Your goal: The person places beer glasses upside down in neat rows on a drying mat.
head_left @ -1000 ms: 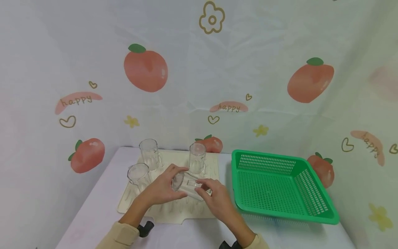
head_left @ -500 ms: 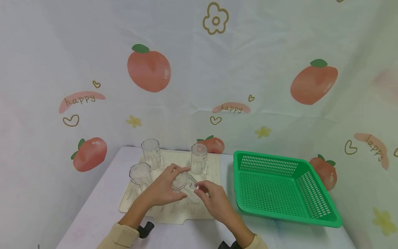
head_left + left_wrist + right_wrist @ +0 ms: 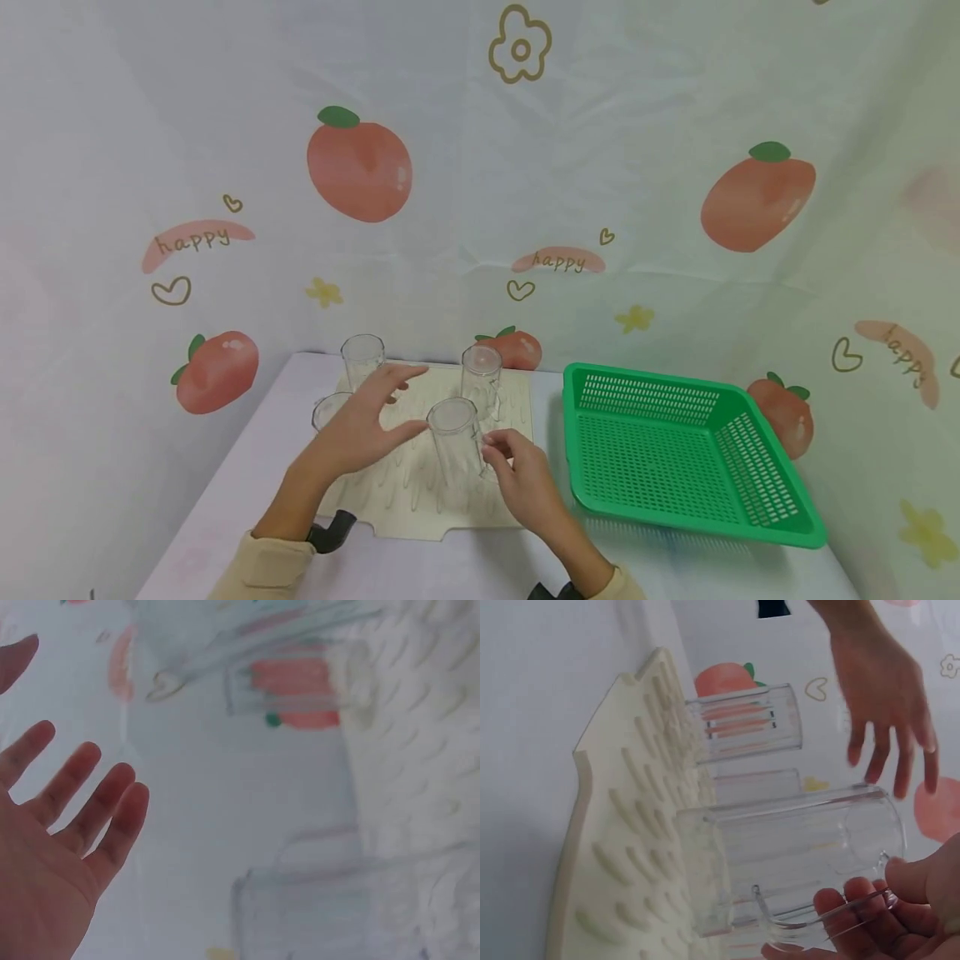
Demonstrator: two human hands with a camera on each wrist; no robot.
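A clear glass mug [image 3: 455, 450] stands on the cream ribbed drying mat [image 3: 405, 508], its handle toward the right. My right hand [image 3: 521, 479] holds that handle between thumb and curled fingers, as the right wrist view also shows, where the mug [image 3: 795, 847] fills the middle. My left hand [image 3: 360, 429] is off to the left of this mug, fingers spread and holding nothing; its thumb tip overlaps the mug's upper edge in the head view. In the left wrist view the left palm and fingers [image 3: 112, 817] are stretched out.
More glass mugs stand on the mat: one at the back left [image 3: 363, 357], one at the back right [image 3: 481, 383], and a front-left mug [image 3: 326, 410] partly behind my left hand. A green plastic basket [image 3: 693, 523] sits to the right. Behind the table hangs a fruit-print cloth [image 3: 450, 167].
The mug between my hands has gone from tilted to standing on the mat. My left hand has let go and moved up and left; the right hand stays at the handle.
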